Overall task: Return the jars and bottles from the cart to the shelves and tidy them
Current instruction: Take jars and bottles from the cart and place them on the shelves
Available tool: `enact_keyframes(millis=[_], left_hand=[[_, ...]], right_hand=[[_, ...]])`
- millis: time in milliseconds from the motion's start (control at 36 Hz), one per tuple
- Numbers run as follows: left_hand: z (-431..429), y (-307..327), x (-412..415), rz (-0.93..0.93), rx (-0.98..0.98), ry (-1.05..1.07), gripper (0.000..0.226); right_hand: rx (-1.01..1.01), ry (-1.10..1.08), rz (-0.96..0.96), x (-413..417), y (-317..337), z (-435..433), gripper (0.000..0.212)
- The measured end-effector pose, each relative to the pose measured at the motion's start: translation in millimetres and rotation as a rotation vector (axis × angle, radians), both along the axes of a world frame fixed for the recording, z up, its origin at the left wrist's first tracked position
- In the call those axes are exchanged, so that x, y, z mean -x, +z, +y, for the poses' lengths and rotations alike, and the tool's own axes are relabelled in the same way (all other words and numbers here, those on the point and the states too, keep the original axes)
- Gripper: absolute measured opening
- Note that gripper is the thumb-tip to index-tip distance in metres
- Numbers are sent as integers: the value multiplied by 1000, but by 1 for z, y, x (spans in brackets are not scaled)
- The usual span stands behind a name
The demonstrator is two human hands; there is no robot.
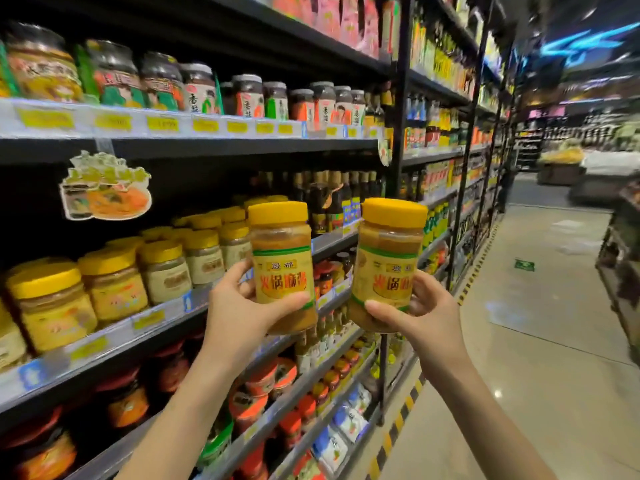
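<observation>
Both hands are up at centre frame, each wrapped around a yellow-lidded jar of tan paste. Left hand (242,306) grips the left jar (282,265) low on its body, thumb across the front label and fingers curled behind; right hand (417,315) clasps the right jar (389,261) the same way near its base, thumb lying over the lower label. The two jars stand upright, near each other but apart, held in the air in front of the middle shelf (114,336), where a row of matching yellow-lidded jars (114,282) runs from the left edge toward the centre. These jars look full, so probably fairly heavy for their size, and rigid; whether the walls are glass or plastic cannot be told, so they are best treated as breakable. Smooth sides and glossy labels may slip, so a hold around the body just under the shoulder, as wide as the fingers allow, seems safer than pinching the lid. No cart is visible. Setting each jar down at the front of the matching row, labels outward, looks like the step in hand.
</observation>
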State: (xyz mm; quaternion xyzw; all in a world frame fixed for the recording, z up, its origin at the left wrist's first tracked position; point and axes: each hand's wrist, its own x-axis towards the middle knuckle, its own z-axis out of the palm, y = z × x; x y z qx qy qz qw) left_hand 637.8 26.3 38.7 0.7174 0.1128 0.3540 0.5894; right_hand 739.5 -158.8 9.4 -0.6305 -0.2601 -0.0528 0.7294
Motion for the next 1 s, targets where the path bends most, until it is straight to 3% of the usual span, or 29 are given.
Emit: enact_keyframes(millis=[111,194,417,556,750,889,1000], left_hand=[[23,4,-55,-22,-37,13,73],[38,5,-90,-22,-73,27,81],[66,1,-174,-3,-100,86,100],[81,-4,-228,21,-107,157,93],[101,-13,-309,19,-90,261,101],[118,-18,-360,44,-109,375,70],[134,-24,-393,72,-129,477,62]], right_hand=[[-17,-14,-3,-42,6,21,64],[-8,-15,3,-73,6,34,58],[-13,5,35,-152,-3,62,69],[-16,55,62,-212,-11,80,78],[27,172,30,-311,-16,108,69],[59,266,21,-375,-14,130,70],[84,335,10,-412,-15,143,68]])
